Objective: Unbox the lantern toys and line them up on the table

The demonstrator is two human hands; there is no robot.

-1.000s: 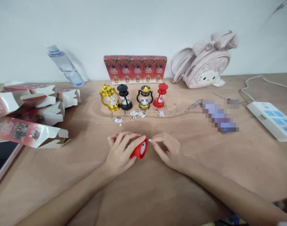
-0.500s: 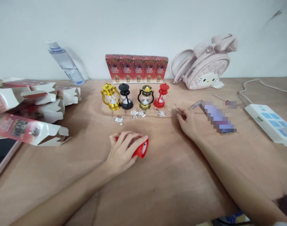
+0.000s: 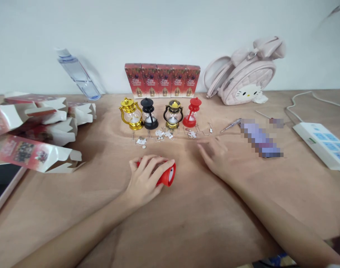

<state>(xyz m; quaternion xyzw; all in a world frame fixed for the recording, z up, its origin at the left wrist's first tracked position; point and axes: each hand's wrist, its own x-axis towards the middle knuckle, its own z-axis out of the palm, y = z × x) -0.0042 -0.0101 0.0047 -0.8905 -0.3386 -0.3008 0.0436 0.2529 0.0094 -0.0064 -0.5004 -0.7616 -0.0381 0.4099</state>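
Observation:
My left hand is wrapped round a red lantern lying on its side, its round base turned to the right. To the right, my right hand hovers low over the table with its fingers apart and nothing seen in them. Beyond the hands stand a gold lantern, a black lantern, a black-and-gold lantern and a second red lantern. Bent wire handles, small white tags and small round discs lie in front of them.
Five red boxes stand by the wall, a water bottle left of them and a pink bag right. Opened cartons lie at left. A screwdriver, a blurred phone-like object and a power strip are at right.
My right hand has moved left and nearer to me, away from the rightmost wire handle, which now shows uncovered with a small white piece. My left hand still holds the red lantern in place.

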